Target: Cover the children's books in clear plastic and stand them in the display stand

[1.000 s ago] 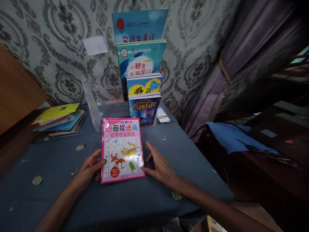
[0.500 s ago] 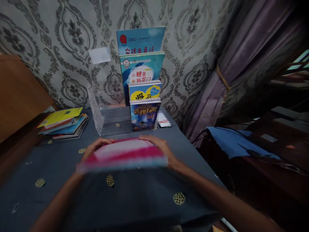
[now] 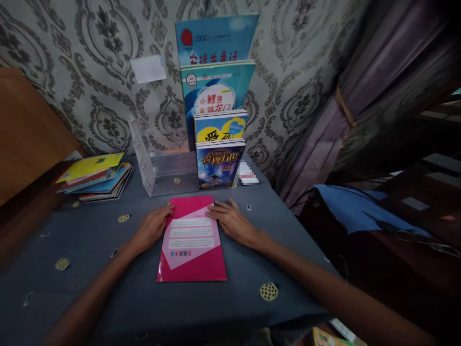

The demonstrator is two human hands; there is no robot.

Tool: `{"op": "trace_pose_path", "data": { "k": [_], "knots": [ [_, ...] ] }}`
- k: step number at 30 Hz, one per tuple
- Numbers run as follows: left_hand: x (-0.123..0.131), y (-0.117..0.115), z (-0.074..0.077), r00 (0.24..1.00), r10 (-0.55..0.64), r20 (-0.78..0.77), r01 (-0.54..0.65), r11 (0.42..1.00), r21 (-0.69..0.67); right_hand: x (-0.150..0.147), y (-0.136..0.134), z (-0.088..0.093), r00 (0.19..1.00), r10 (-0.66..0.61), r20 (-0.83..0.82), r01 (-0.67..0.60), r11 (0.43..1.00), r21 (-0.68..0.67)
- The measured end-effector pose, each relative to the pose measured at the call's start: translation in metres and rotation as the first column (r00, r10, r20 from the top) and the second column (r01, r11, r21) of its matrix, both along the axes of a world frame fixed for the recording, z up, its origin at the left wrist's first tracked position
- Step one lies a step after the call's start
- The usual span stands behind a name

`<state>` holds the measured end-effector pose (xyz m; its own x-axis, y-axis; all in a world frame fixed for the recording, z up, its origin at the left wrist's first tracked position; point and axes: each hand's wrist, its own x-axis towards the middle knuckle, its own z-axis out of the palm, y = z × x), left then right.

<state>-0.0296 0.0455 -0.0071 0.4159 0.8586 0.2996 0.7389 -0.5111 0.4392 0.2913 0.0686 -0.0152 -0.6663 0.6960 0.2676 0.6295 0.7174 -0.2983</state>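
1. Grey damask-patterned wallpaper [image 3: 295, 62] is seen behind a table [image 3: 140, 293] covered in dark blue cloth, where a pink book [image 3: 196, 266] is laid apparently flat before a clear plastic stand [image 3: 140, 156], its print upside down to the camera.

2. The book's upper left edge is touched by the left hand [image 3: 153, 226], its upper right corner by the right hand [image 3: 236, 223]. Fingertips are rested at both margins; with the thumbs hidden, whether either grip is closed on the book cannot be told.

3. Light, even pressure from both sides seems called for, so that the cover is not bowed and the book is not twisted askew.

4. Glossy covers can be slippery, so firm contact is judged best made near the corners, with the unheld lower end watched for sagging if raised.

5. Behind a dark blue book [image 3: 218, 166] at the stand, taller upright volumes are partly masked; its gold title is too unclear to be read, as are the pink cover's small lines.

6. One patch [image 3: 248, 174] beside the stand is pixelated, its contents unidentifiable. Clutter around a blue cloth [image 3: 342, 206] is lost in shadow.
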Motion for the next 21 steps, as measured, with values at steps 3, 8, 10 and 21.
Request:
{"op": "trace_pose_path", "data": {
  "k": [3, 8, 10, 21],
  "knots": [
    [0.007, 0.001, 0.001, 0.996, 0.047, -0.080, -0.044, 0.998, 0.046, -0.005, -0.002, 0.007, 1.000, -0.024, 0.016, 0.024, 1.000, 0.000],
    [0.021, 0.009, 0.002, 0.977, 0.076, -0.202, -0.051, 0.991, 0.125, -0.007, 0.001, 0.002, 0.997, -0.024, -0.077, 0.024, 1.000, -0.002],
    [0.029, 0.014, 0.003, 0.974, 0.047, -0.220, -0.018, 0.991, 0.135, -0.007, 0.001, -0.002, 0.993, -0.021, -0.113, 0.021, 1.000, -0.001],
    [0.096, 0.049, 0.000, 0.964, -0.164, -0.210, 0.197, 0.970, 0.146, -0.003, 0.001, -0.011, 0.977, -0.018, -0.212, 0.016, 1.000, -0.011]
  ]
}}
